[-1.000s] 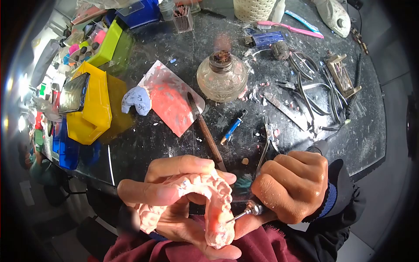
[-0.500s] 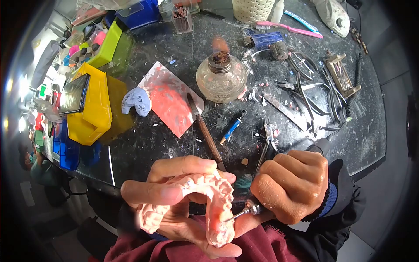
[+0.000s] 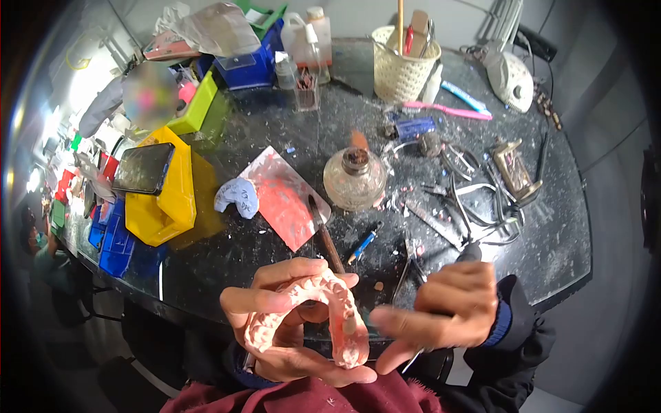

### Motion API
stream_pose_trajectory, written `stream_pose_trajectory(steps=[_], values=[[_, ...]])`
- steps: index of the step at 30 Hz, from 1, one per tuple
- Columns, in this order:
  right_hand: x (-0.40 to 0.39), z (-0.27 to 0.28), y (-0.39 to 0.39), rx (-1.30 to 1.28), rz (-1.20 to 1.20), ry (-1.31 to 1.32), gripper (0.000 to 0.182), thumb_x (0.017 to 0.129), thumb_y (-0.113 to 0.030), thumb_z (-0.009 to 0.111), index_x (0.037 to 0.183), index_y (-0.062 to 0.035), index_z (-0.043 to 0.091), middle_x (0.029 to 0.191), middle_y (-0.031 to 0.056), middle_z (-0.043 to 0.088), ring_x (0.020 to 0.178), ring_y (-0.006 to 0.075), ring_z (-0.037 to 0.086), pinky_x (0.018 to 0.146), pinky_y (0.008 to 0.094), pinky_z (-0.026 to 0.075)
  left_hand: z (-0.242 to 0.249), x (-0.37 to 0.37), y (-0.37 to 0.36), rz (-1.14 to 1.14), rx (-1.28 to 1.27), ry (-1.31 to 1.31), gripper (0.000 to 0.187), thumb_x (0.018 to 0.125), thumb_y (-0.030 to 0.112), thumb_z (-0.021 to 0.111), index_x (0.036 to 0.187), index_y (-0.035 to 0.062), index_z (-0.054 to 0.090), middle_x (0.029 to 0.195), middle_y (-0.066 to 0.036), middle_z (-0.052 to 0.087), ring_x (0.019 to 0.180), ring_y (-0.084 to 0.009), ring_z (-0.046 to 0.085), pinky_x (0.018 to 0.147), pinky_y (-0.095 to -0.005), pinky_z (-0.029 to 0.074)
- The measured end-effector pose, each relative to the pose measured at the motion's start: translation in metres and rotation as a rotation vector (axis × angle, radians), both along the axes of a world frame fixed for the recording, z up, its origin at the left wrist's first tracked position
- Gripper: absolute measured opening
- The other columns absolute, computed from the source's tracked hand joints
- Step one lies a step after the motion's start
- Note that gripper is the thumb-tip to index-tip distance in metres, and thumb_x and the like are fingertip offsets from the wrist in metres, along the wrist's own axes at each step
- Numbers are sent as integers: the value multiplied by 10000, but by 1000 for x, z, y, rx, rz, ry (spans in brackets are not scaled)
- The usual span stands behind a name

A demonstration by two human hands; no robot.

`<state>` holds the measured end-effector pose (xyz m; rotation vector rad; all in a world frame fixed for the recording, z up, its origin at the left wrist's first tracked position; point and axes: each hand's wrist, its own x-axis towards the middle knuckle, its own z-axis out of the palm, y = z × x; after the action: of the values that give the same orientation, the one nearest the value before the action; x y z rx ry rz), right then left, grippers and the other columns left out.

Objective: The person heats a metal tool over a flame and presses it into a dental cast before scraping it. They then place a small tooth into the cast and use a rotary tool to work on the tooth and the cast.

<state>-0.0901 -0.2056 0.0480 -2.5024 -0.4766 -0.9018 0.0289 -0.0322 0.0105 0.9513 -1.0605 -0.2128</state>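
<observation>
My left hand (image 3: 256, 301) is closed around a horseshoe-shaped pinkish plaster dental model (image 3: 342, 313), its teeth facing up. A pinker patch with a pale spot shows on the model's right arm. Just right of it is my right hand (image 3: 451, 306), smeared by motion, gripping a rotary handpiece (image 3: 471, 252). The handpiece's dark rear end sticks out above the fist, and a thin metal tip (image 3: 413, 358) shows below. My right index finger points toward the model, and the tip is apart from it. Behind the model lies a wooden-handled knife (image 3: 329, 244).
A glass spirit burner (image 3: 354, 186) with a flame stands mid-table. Around it lie a pink wax sheet (image 3: 284, 213), a blue dental piece (image 3: 237, 197), a blue pencil (image 3: 365, 244) and several pliers (image 3: 475, 199). A yellow bin (image 3: 162, 217) with a phone (image 3: 144, 168) sits left.
The handpiece tip has come off the model and swung down and right, with my right index finger extending. The view has tilted up, showing more of the table's back.
</observation>
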Motion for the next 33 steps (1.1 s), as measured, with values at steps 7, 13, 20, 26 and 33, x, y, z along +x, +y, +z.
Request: stream_pose_trajectory(steps=[7, 13, 20, 26, 33], values=[[0, -5, 1, -72, 45, -74, 474, 655, -384, 768, 1040, -129, 661, 533, -82, 323, 397, 35, 367, 358, 205, 244, 0, 0, 4, 97, 1, 23, 1167, 321, 165, 958, 1239, 36, 250, 1222, -277, 453, 927, -275, 635, 719, -324, 587], [-14, 14, -24, 170, -537, -273, 640, 670, -542, 688, 957, -14, 468, 614, 27, 451, 539, 137, 460, 524, 256, 345, 14, 3, 1, 92, -14, -123, 988, 488, 80, 906, 1269, 20, 306, 1188, -247, 500, 778, -206, 624, 659, -312, 546], [-28, 34, -94, 165, -1164, -230, 235, 822, -108, 443, 1021, -22, 355, 763, 190, 522, 561, 360, 506, 576, 419, 410, 8, 0, 9, 371, 206, -346, 1069, 500, 231, 901, 1340, -33, 296, 1131, -207, 546, 953, -265, 586, 750, -352, 532], [-12, -24, -158, -216, -1224, 1, 231, 767, -48, 504, 974, -26, 402, 873, 170, 515, 659, 370, 558, 598, 455, 440, 16, 6, 9, 511, 198, -559, 1092, 466, 342, 912, 1319, -32, 340, 1124, -234, 566, 950, -298, 576, 793, -380, 505], [-22, -31, -133, -492, -1164, 66, 250, 800, -20, 453, 1049, -17, 478, 1049, 158, 483, 947, 330, 491, 823, 385, 387, 8, -1, 7, 238, 33, -95, 967, 421, 197, 934, 1190, 41, 370, 1176, -171, 467, 1010, -246, 569, 807, -360, 549]])
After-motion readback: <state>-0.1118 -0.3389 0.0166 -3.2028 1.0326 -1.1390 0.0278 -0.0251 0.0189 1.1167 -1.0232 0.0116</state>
